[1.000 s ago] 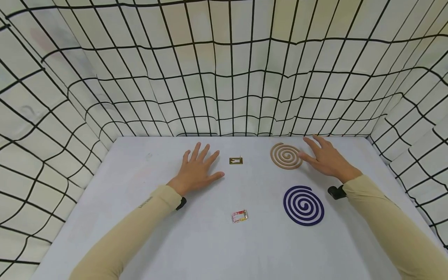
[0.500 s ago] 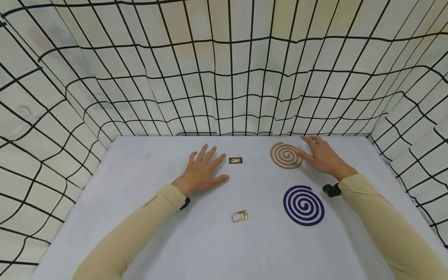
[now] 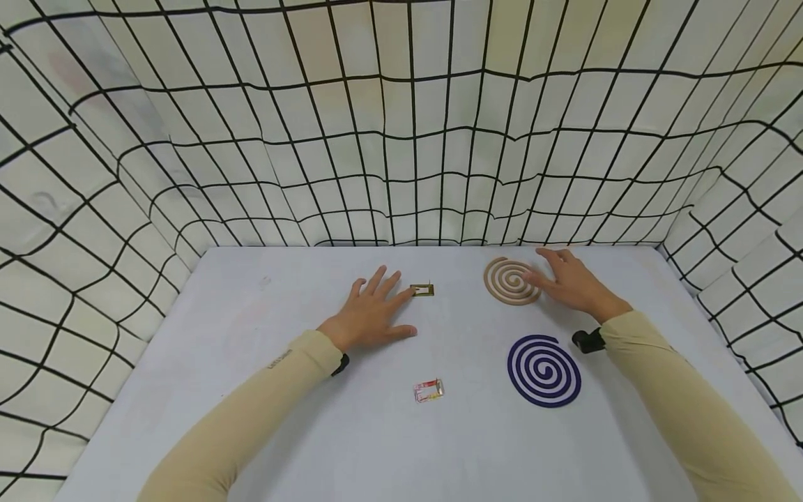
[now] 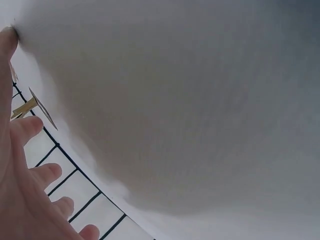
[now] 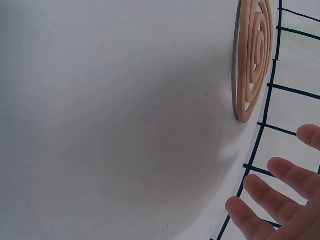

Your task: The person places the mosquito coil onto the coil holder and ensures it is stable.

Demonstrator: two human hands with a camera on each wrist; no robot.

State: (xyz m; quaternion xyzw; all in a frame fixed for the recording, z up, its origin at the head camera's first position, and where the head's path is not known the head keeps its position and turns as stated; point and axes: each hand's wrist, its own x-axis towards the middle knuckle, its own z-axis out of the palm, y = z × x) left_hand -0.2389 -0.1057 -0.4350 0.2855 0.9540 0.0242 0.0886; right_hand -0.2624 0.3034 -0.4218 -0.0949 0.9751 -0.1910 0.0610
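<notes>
A tan mosquito coil (image 3: pixel 504 291) lies flat at the back right of the white table. My right hand (image 3: pixel 574 286) hovers at its right side, fingers spread, thumb over the coil's edge. Nearer the front lies a dark purple mosquito coil (image 3: pixel 544 371). My left hand (image 3: pixel 370 314) has its fingers spread, the index fingertip overlapping the left end of a small brass-coloured metal coil stand (image 3: pixel 426 290); contact is unclear. In the left wrist view that stand (image 4: pixel 41 106) shows just past the index finger. A second flat stand (image 3: pixel 429 391), red, yellow and silver, lies nearer the front.
White walls covered with black netting (image 3: pixel 414 160) rise behind the table (image 3: pixel 282 460) and on both sides. A dark wrist camera (image 3: pixel 588 340) sits under the right wrist, to the right of the purple coil.
My left hand has moved right, its index finger now reaching the brass-coloured stand. The right hand has shifted slightly left, thumb further over the tan coil. Coils and stands have stayed put.
</notes>
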